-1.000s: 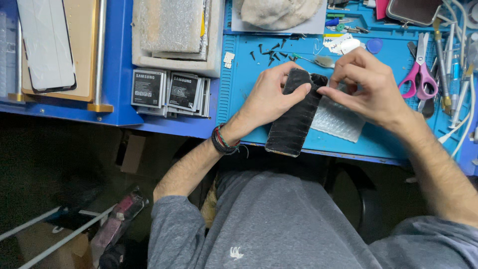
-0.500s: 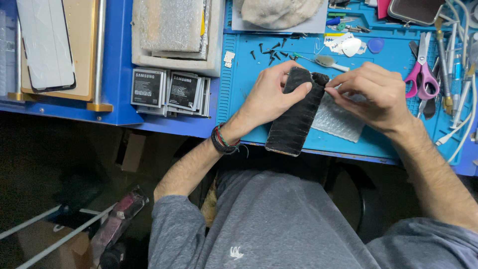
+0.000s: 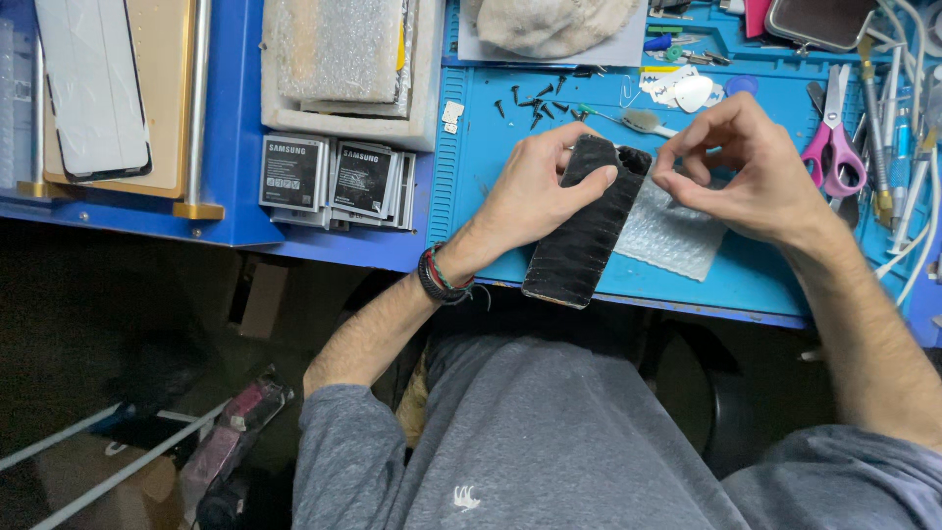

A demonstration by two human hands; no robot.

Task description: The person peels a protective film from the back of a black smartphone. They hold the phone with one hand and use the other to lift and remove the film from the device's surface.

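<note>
The left hand (image 3: 535,191) reaches in from below, forearm slanted, fingers wrapped over the top end of a black ribbed phone (image 3: 586,224) lying on the blue mat (image 3: 491,167). The right hand (image 3: 751,172) arches just beside those fingertips, thumb and forefinger pinched at the phone's upper corner.

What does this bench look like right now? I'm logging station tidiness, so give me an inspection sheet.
Surface: blue work mat on a blue bench.
Job's things: black phone-shaped slab, bubble-wrap piece beneath.
Clutter: loose black screws, pink-handled scissors, stacked batteries, glass panel.
Grips: left hand holds the slab; right hand pinches at its top end.
Cables: white cables at the right edge.
Surroundings: dark floor, grey-clothed lap.
</note>
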